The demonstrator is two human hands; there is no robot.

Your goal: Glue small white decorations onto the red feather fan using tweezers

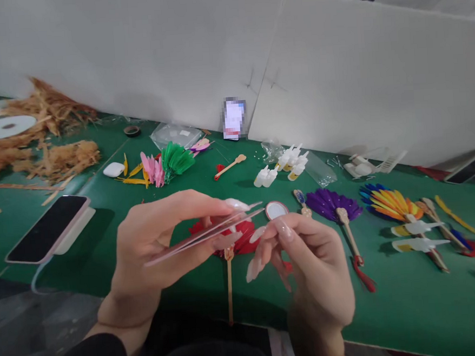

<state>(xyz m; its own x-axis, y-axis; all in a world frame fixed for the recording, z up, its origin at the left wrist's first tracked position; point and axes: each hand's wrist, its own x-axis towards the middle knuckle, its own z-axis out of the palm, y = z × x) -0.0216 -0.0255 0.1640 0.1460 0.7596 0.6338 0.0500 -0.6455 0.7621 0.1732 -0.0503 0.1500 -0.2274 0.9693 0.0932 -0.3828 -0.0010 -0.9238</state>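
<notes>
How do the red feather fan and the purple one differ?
The red fan is partly hidden behind the left hand and right hand; the purple fan is in clear view. The red fan's handle runs nearly straight down the picture; the purple fan's slants rightward. A red piece tips the purple fan's handle; none shows on the red fan's. Both have spread feathers and pale handles.

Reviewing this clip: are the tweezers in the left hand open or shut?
Open. The tweezers in the left hand show two arms with a visible gap between their tips.
</notes>
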